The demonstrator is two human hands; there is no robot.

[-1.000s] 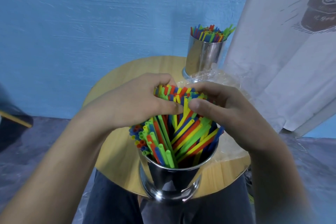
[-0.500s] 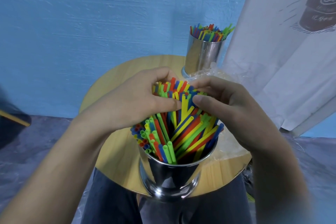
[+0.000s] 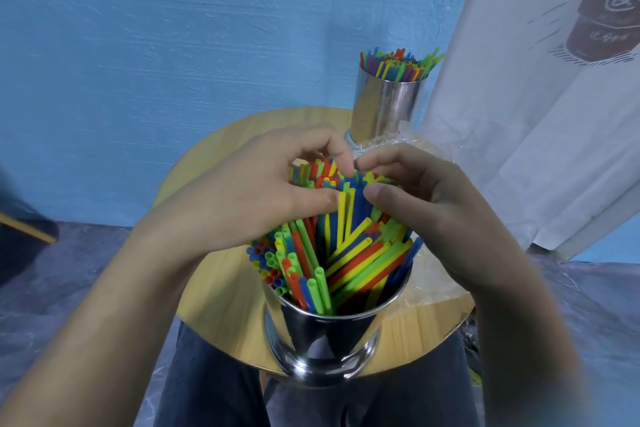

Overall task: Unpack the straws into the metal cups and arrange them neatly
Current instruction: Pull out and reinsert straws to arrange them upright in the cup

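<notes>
A shiny metal cup [image 3: 329, 333] stands at the near edge of the round wooden table [image 3: 221, 288]. It holds a fanned mass of coloured straws [image 3: 346, 253] in red, yellow, green and blue. My left hand [image 3: 256, 198] and my right hand [image 3: 426, 204] curl around the upper ends of a bundle of these straws from either side, thumbs toward me, fingertips nearly meeting at the far side. A second metal cup [image 3: 384, 107] full of upright straws [image 3: 398, 64] stands at the table's far right edge.
Crumpled clear plastic wrapping [image 3: 429, 274] lies on the table behind and right of the near cup. A blue wall is close behind the table. A white printed cloth [image 3: 536, 97] hangs at the right. My legs in dark trousers [image 3: 214, 388] are under the table.
Both hands have lifted slightly and their fingertips have closed in over the straw tops. The bundle stands a little more upright. The cups have not moved.
</notes>
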